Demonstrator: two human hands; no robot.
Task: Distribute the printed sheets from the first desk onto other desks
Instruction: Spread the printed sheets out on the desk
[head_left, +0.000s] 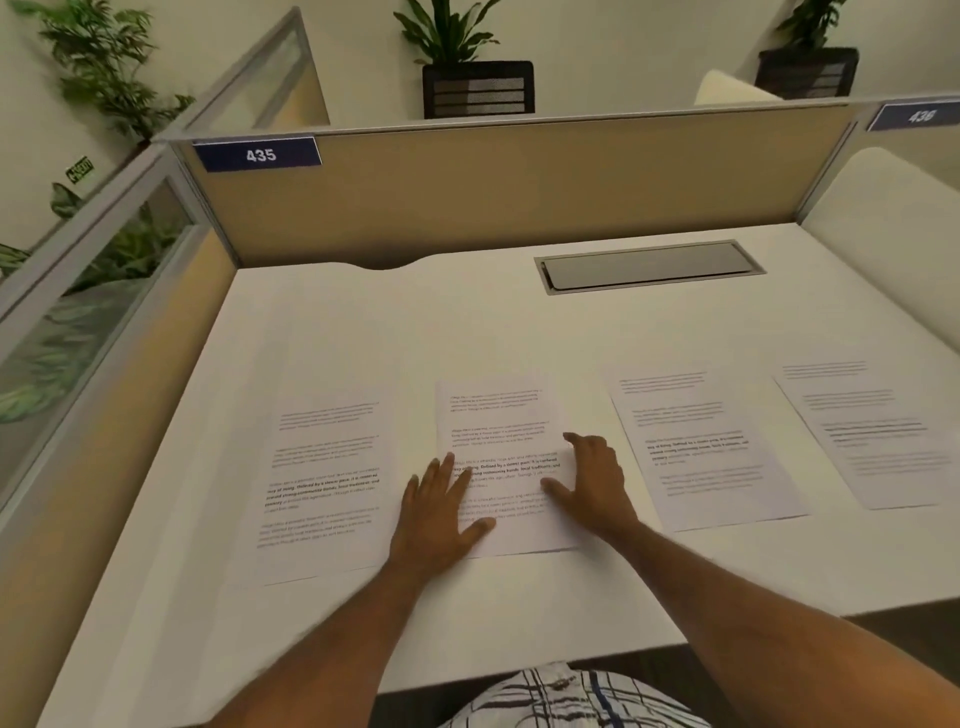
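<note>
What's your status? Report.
Left hand and right hand pressing second sheet from left. Three other sheets alongside, untouched. Nothing blocking.

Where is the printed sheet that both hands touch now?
In the head view, the printed sheet lies flat near the middle of the white desk, under the left hand and right hand, between the leftmost sheet and a third sheet.
</note>
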